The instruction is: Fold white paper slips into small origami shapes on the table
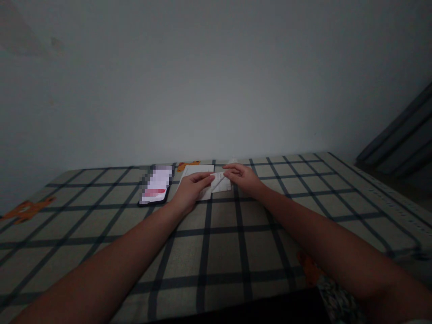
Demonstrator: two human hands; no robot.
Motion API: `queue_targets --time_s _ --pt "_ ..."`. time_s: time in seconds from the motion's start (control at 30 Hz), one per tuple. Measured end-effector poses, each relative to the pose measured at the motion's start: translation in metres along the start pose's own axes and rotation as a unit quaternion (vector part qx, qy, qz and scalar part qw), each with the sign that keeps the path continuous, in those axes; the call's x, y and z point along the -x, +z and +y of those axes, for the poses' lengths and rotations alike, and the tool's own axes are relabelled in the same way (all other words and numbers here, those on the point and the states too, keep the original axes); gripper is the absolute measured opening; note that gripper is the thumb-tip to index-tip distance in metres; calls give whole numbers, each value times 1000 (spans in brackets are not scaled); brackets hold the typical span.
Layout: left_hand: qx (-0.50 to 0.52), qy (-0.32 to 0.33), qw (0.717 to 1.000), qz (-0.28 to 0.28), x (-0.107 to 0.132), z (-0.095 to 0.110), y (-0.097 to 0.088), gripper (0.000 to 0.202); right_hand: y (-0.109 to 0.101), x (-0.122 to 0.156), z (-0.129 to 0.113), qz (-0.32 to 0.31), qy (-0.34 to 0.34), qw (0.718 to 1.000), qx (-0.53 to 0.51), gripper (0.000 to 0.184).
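Observation:
Between my two hands is a small white piece of paper (221,184) with faint print. A thin grey diagonal line crosses its front; I cannot tell whether it is a fold or a separate object. My left hand (191,188) pinches the paper's left edge between thumb and fingers. At its upper right corner, my right hand (247,179) grips it with bent fingers. Behind and partly under my left hand lies a larger white sheet (200,169), its lower part mostly covered. A phone (158,183) with a lit, pixelated screen lies left of my left hand.
The surface is covered by a checked cloth (222,252) with orange bear prints and meets a plain wall (216,90) at the back. A small translucent item (232,159) sits behind my right hand. Dark folded fabric (405,121) hangs at the far right.

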State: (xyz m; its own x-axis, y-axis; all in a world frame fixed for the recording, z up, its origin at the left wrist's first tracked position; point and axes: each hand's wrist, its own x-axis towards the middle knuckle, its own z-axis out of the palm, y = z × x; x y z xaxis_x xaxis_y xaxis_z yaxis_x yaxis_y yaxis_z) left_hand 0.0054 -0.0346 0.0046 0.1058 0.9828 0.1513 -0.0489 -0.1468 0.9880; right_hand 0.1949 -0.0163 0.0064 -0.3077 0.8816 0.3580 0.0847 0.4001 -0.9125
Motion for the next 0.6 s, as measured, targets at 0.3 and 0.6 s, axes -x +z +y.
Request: queue_targets --time_s 0.3,0.6 --pt "43 -31 998 -16 2 1 2 33 -4 0 -1 4 12 999 40 31" --pt "51 -38 998 -28 3 3 3 32 -4 1 -6 -16 21 999 37 32"
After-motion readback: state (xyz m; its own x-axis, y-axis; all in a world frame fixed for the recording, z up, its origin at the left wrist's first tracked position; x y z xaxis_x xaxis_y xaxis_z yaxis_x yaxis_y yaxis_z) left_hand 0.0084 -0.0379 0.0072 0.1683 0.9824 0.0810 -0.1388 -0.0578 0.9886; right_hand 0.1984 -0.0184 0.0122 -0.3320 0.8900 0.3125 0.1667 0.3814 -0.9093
